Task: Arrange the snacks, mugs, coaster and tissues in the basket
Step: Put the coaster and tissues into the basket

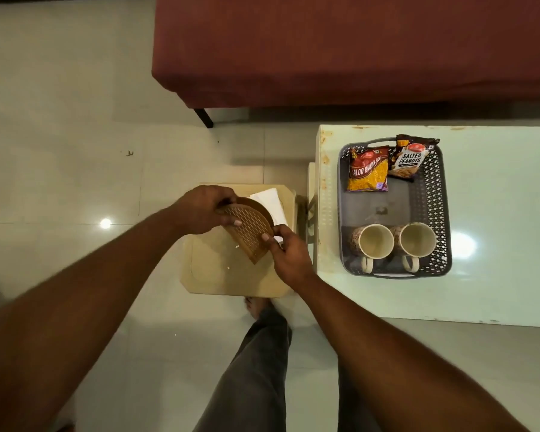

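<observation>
Both hands pinch the coaster (248, 233): left hand (205, 210), right hand (289, 252). Risk: loose edge grip, could drop short of basket (438, 213).

At frame centre I hold the brown coaster holder (247, 233) in both hands: left hand (205, 210), right hand (289, 254). At right, the grey basket (438, 213) contains two snack packets and two mugs.

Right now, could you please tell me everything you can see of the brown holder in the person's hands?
The brown holder looks wooden: two half-round perforated panels standing on edge, tilted. It is held above the small beige stool. The left hand grips its far curved edge, and the right hand pinches its near edge. White tissues show behind it; whether they sit between the panels I cannot tell.
</observation>
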